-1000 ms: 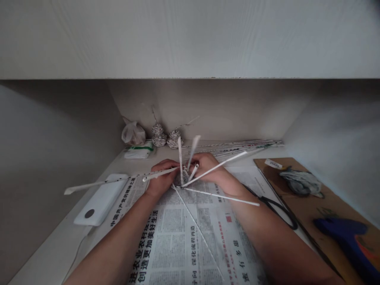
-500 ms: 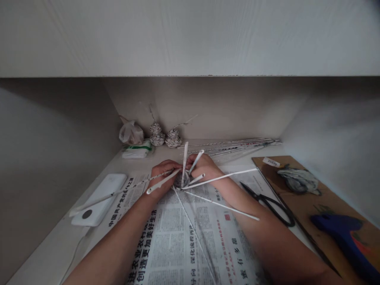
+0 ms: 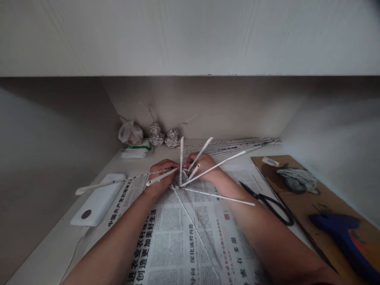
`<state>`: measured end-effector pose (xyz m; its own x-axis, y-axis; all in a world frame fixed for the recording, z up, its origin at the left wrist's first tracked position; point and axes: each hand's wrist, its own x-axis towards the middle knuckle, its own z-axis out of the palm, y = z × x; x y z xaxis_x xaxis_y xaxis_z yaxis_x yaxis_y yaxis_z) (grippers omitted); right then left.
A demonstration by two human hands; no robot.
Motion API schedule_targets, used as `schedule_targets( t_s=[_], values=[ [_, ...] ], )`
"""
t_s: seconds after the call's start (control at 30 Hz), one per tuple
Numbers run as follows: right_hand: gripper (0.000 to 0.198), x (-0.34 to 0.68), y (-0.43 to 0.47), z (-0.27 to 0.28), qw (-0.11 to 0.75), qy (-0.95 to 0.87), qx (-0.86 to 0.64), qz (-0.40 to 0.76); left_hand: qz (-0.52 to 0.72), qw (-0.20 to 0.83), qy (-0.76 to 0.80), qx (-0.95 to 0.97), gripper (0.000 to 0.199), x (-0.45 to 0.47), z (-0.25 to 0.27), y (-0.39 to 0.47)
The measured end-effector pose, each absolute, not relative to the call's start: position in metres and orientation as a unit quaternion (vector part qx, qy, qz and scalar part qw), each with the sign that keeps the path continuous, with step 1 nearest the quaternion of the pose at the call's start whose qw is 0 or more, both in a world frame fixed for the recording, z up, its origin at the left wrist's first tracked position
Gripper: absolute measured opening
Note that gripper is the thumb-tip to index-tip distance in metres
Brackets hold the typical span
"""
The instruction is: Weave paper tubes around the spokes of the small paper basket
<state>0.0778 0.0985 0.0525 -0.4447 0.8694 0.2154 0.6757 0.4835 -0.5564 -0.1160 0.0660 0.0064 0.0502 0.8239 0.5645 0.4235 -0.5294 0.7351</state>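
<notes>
Between my hands, above the newspaper (image 3: 178, 237), is a small woven piece of rolled paper tubes (image 3: 183, 177), its tubes fanning out in several directions. My left hand (image 3: 162, 174) is closed on its left side, where a thin printed tube and a thicker white one stick out leftward. On the far right side my right hand (image 3: 204, 164) is closed, fingers bent against the tubes near the rim. White tubes stand up between the hands, and others slant right and toward me. My fingertips are partly hidden behind the tubes.
Scissors (image 3: 267, 202) lie right of my forearm, beside a brown board (image 3: 305, 209) with a blue glue gun (image 3: 341, 237). At left is a white power bank (image 3: 97, 202) with a cable. Two woven gourd shapes (image 3: 156, 134) and loose paper tubes (image 3: 231, 147) sit along the back.
The woven piece has turned and tilted a little between my hands. Its right-hand tubes now point higher, and the long left tube has lifted. Both hands keep their hold.
</notes>
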Motion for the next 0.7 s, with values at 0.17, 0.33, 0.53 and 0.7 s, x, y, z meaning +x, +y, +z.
schedule_targets(
  t_s=[0.17,0.33,0.53,0.7],
  values=[
    [0.01,0.077,0.099,0.054,0.22,-0.835,-0.464,0.2,0.514,0.194,0.455,0.701,0.011,-0.116,0.007,0.066],
    [0.015,0.077,0.103,0.049,0.222,-0.836,-0.461,0.198,0.513,0.21,0.477,0.682,0.012,-0.116,0.007,0.069],
    [0.017,0.079,0.1,0.056,0.375,-0.791,-0.459,0.149,0.528,0.385,0.489,0.578,0.021,-0.118,0.005,0.074],
    [0.02,0.086,0.078,0.066,0.467,-0.729,-0.467,0.183,0.534,0.515,0.46,0.488,0.031,-0.122,0.007,0.074]
  ],
)
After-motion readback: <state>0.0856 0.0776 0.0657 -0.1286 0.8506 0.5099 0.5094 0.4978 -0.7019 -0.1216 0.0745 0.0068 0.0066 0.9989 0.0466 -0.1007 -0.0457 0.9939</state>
